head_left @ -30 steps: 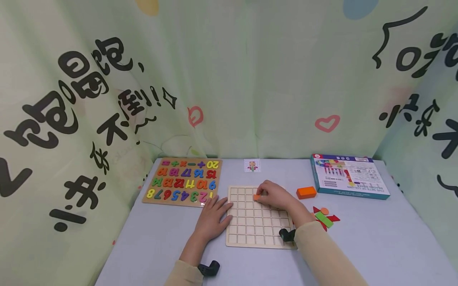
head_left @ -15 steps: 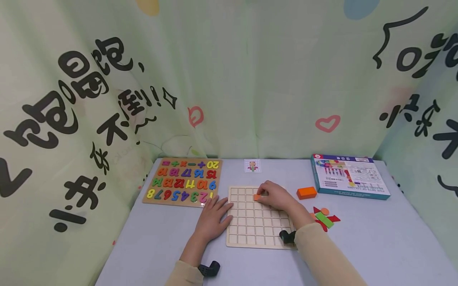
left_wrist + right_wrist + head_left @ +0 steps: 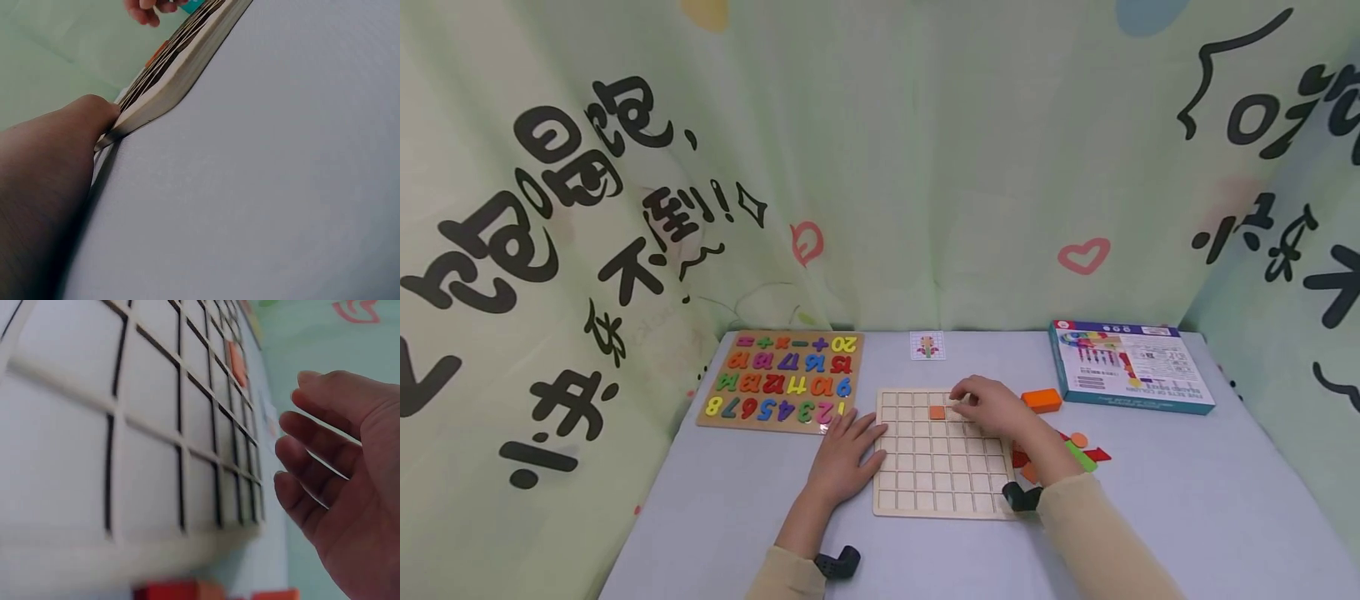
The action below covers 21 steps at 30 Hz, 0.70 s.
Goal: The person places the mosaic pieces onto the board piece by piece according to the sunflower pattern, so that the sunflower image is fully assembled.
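My L hand (image 3: 844, 454) lay along the L edge of the board (image 3: 943, 481), fingers spread and relaxed, thumb touching the side; no grip, just steadying it, I'd guess. R hand (image 3: 988, 404) hung above the far R part of the board, fingers loosely bent w/ gaps btwn them, holding nothing. The orange sq (image 3: 937, 412) sat in a cell of the 2nd row from the far edge, abt mid-width, near my R fingertips but apart from them. It looked flat and in line w/ the grid, so I'd call that placement done, & the step in hand a changeover btwn pcs. It was the only pc I could see on the board, tho my R hand & forearm hid some cells. The card (image 3: 928, 345) lay beyond the far edge, prob. the pattern to copy; too small to read cell by cell. Next move prob. called for R hand over to the loose pcs (image 3: 1082, 457), just R of the board & partly under my forearm, to pinch one w/o scattering the rest. L hand best left put, b/c a nudge could shift the sq.
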Each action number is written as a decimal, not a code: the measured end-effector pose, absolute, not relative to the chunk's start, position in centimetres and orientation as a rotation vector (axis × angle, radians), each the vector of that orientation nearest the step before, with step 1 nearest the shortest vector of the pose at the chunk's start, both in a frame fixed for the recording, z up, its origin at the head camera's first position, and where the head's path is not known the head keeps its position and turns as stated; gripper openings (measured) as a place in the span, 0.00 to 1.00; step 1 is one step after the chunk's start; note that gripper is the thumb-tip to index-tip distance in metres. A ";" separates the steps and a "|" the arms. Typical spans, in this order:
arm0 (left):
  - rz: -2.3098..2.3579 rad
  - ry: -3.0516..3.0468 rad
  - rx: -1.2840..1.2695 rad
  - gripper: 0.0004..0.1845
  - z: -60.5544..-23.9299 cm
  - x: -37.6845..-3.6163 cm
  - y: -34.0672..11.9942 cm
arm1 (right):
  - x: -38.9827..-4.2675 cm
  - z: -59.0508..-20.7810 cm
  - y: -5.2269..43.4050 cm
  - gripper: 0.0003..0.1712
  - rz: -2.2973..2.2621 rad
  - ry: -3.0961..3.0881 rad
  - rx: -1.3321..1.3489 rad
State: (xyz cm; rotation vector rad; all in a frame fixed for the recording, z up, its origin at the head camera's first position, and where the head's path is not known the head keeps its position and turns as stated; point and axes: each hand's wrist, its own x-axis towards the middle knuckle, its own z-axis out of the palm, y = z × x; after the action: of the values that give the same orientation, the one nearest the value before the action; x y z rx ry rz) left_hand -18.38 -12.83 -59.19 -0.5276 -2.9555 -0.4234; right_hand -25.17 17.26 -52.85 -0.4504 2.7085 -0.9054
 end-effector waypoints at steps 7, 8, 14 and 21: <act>-0.417 -2.958 -0.528 0.27 -59.1 -18.5 -12.8 | -23.2 -50.7 23.1 0.13 -0.943 2.648 -0.321; -0.412 -2.958 -0.527 0.27 -59.1 -18.5 -12.8 | -22.9 -50.6 24.1 0.14 -0.945 2.640 -0.297; -0.417 -2.959 -0.522 0.27 -59.1 -18.6 -12.8 | -21.7 -51.0 29.1 0.16 -0.883 2.606 -0.145; -0.427 -2.968 -0.518 0.27 -59.1 -18.4 -12.7 | -20.9 -52.3 31.8 0.18 -0.908 2.534 -0.097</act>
State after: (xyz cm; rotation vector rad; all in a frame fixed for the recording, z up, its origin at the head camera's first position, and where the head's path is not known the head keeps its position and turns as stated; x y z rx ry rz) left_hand -18.40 -12.73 -59.08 -0.5179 -2.9682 -0.4275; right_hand -20.87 31.82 -52.32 -0.0972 2.5336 -0.9081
